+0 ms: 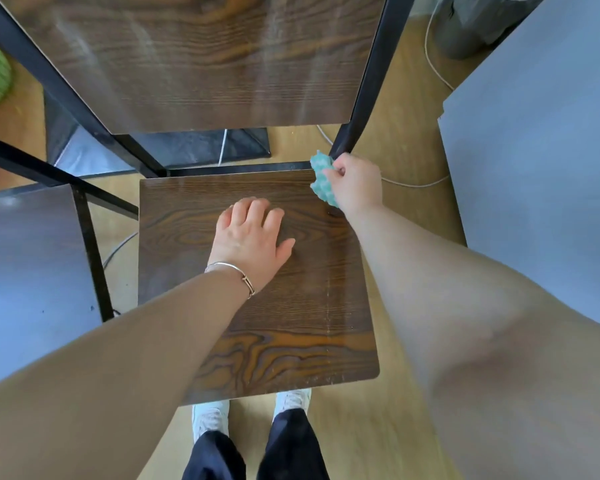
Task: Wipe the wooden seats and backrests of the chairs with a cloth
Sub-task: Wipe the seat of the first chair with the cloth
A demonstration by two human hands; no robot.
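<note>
One chair point(378, 64) seems nearly done, its backrest point(194, 64) streaky. Right grip point(355, 187) squeezes the cloth point(321, 181) at the seat point(274, 323)'s far right corner; left grip point(250, 237) lies flat mid-seat.

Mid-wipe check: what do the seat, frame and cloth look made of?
Seat: wood or wood-look laminate, dark brown; bold grain, soft sheen, scuffs near the front edge.
Frame: probably metal, painted black; thin straight bars.
Cloth: soft teal fabric, perhaps microfibre; bumpy weave, bunched in the right hand.
</note>
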